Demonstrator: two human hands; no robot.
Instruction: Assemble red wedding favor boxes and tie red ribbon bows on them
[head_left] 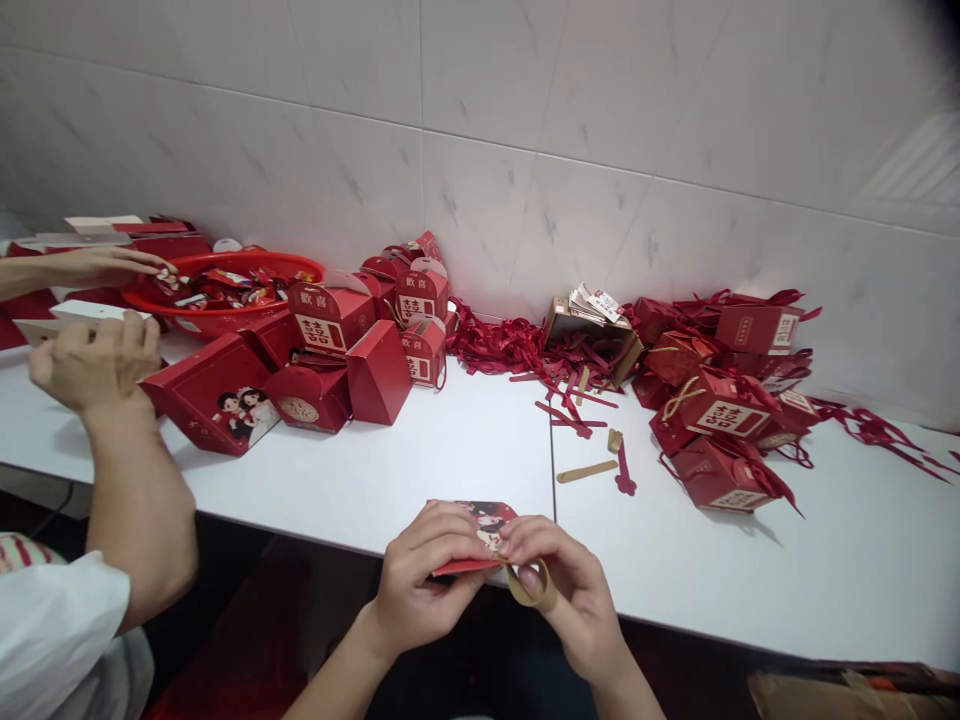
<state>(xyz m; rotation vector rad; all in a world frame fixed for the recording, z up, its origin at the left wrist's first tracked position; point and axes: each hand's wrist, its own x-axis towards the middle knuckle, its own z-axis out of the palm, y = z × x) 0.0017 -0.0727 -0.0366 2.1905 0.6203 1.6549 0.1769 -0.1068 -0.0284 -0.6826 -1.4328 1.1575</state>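
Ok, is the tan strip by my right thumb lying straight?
No, the tan strip curls into a loop at the right hand.

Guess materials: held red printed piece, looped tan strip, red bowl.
Red printed piece: likely thin card, smooth; flat panel, thin edge.
Looped tan strip: probably matte paper or faux leather; bends smoothly, no shine.
Red bowl: likely glossy plastic; even colour, rounded rim.

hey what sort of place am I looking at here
Probably an indoor packing or craft workspace: a white table against a tiled wall, red boxes piled on it, and a red basin of small wrapped items.
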